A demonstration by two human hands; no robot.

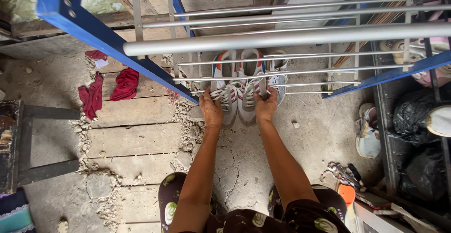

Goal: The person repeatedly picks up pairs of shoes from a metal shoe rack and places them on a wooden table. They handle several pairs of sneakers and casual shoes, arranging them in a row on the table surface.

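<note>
Two hands reach down to a pair of sneakers (237, 90) standing on the cracked floor (310, 129) beneath a rack (282, 38) of grey metal bars with blue side rails.

At the floor's left edge a dark bench (28, 144) shows, and beyond it red cloths (110, 87) lie on wooden planks (136, 144) edged with crumbled rubble.

The left hand (211, 110) rests on the toe of the left sneaker, fingers curled into its laces and closed on them. The right hand (266, 106) lies on the outer side of the right sneaker, fingers bent around its upper near the laces in a closed hold. The sneakers are white and grey with an orange and blue trim, side by side and touching, toes toward the person. A third shoe (279, 76), pale and mesh-like, sits just beside them under the bars.

Near the floor's right edge a light sandal (367, 132) lies, and black bags (416, 120) fill a dark shelf (387, 158) beyond it.
</note>
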